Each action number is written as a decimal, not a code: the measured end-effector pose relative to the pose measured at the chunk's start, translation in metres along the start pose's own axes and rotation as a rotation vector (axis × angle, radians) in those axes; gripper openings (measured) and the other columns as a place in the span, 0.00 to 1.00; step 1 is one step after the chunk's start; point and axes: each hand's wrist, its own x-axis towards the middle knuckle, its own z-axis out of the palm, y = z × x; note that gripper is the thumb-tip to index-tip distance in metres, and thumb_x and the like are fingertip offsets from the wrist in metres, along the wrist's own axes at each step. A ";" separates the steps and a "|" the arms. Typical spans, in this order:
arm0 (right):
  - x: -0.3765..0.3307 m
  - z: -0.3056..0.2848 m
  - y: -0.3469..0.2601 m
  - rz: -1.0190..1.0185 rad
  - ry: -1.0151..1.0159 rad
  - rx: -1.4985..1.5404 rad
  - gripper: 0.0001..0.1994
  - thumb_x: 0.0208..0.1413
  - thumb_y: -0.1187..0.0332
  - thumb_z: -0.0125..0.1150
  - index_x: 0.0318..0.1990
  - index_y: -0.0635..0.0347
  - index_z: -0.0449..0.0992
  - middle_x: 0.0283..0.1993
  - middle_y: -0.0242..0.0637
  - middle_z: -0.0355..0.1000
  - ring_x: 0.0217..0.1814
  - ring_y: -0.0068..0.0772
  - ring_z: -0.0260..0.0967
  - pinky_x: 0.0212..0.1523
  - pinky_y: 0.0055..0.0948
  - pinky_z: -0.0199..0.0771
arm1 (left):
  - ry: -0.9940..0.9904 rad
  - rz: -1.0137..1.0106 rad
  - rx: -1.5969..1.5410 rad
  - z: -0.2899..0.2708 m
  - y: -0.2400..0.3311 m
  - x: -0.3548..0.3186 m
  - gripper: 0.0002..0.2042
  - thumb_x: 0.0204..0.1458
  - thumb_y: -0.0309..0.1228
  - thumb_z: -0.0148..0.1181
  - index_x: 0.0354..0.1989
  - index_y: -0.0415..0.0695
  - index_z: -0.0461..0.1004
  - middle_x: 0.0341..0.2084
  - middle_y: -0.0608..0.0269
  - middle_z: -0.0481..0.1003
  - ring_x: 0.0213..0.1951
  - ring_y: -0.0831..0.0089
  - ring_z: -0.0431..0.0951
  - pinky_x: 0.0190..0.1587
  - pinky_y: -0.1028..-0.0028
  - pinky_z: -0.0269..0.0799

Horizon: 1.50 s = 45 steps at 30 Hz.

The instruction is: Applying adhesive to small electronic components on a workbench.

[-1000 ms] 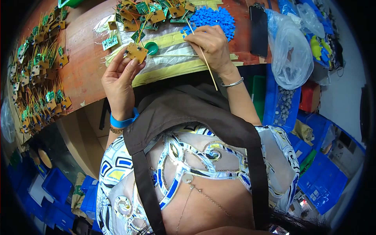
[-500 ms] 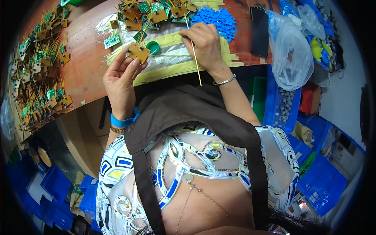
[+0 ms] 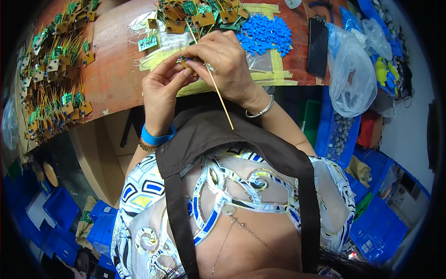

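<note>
My left hand (image 3: 162, 88) and my right hand (image 3: 227, 65) meet above the near edge of the wooden table (image 3: 116, 69). Together they pinch a small tan circuit board (image 3: 185, 61), mostly hidden by the fingers. A thin wooden stick (image 3: 218, 95) runs under my right hand, slanting from the board pile down toward my chest. A small blue part shows at my fingertips. A pile of small blue parts (image 3: 267, 35) lies just beyond my right hand. Tan and green boards (image 3: 195, 14) are heaped at the far side.
Many boards with yellow leads (image 3: 55, 69) cover the table's left side. A black phone (image 3: 318, 46) and a clear plastic bag (image 3: 353, 74) lie at the right. Blue bins (image 3: 60, 209) stand on the floor at both sides. Yellow tape strips (image 3: 274, 69) cross the table.
My hands have drawn together and closer to me; the board once held in my left hand alone is now gripped by both. The stick has swung to point toward my chest.
</note>
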 end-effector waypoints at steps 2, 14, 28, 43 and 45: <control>-0.001 0.001 0.000 0.048 0.042 0.088 0.12 0.38 0.74 0.69 0.34 0.58 0.78 0.30 0.35 0.75 0.35 0.37 0.71 0.37 0.33 0.64 | -0.001 0.001 -0.014 0.000 0.002 -0.001 0.18 0.54 0.19 0.58 0.54 0.32 0.69 0.36 0.58 0.77 0.38 0.74 0.79 0.44 0.76 0.78; -0.008 0.010 -0.005 0.164 0.101 0.113 0.09 0.40 0.79 0.68 0.31 0.62 0.77 0.28 0.38 0.75 0.31 0.39 0.73 0.30 0.31 0.70 | -0.004 0.000 -0.007 0.000 0.001 -0.001 0.17 0.54 0.19 0.58 0.53 0.31 0.69 0.35 0.58 0.77 0.38 0.72 0.79 0.44 0.75 0.78; -0.007 0.012 -0.008 0.190 0.127 0.146 0.08 0.41 0.79 0.68 0.32 0.62 0.78 0.28 0.38 0.76 0.31 0.37 0.74 0.31 0.31 0.70 | 0.042 0.003 -0.030 0.001 0.001 0.000 0.14 0.58 0.23 0.55 0.50 0.31 0.72 0.34 0.58 0.77 0.36 0.73 0.79 0.42 0.75 0.79; 0.005 0.015 -0.024 0.197 0.030 0.194 0.08 0.42 0.81 0.67 0.33 0.62 0.78 0.31 0.40 0.75 0.33 0.38 0.73 0.33 0.29 0.71 | 0.178 0.085 -0.049 -0.008 -0.004 -0.002 0.10 0.57 0.28 0.58 0.40 0.32 0.78 0.27 0.61 0.78 0.26 0.78 0.78 0.30 0.80 0.77; 0.009 0.017 -0.025 0.176 0.007 0.237 0.09 0.44 0.81 0.66 0.34 0.62 0.79 0.32 0.39 0.75 0.32 0.33 0.72 0.32 0.27 0.70 | 0.176 0.097 -0.052 -0.016 0.001 -0.006 0.10 0.58 0.28 0.57 0.41 0.33 0.78 0.28 0.60 0.78 0.27 0.78 0.78 0.30 0.80 0.77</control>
